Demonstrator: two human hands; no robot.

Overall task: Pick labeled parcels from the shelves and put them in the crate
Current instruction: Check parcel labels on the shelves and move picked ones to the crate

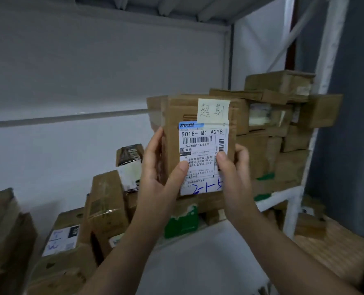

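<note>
A small brown cardboard parcel (174,116) is held upright in front of the shelves, its face toward me. It carries a white shipping label reading "501E- M1 A21B" and a pale yellow sticky note at its top right. My left hand (157,173) grips the parcel's left edge, thumb across the label's lower left. My right hand (234,173) grips the right edge, thumb on the label. No crate is in view.
A stack of brown parcels (283,128) fills the white shelf (283,196) at the right. More labeled cartons (70,237) stand at the lower left, one box (106,201) upright. A white shelf post (317,124) rises at the right. A green-taped box (181,222) sits under the parcel.
</note>
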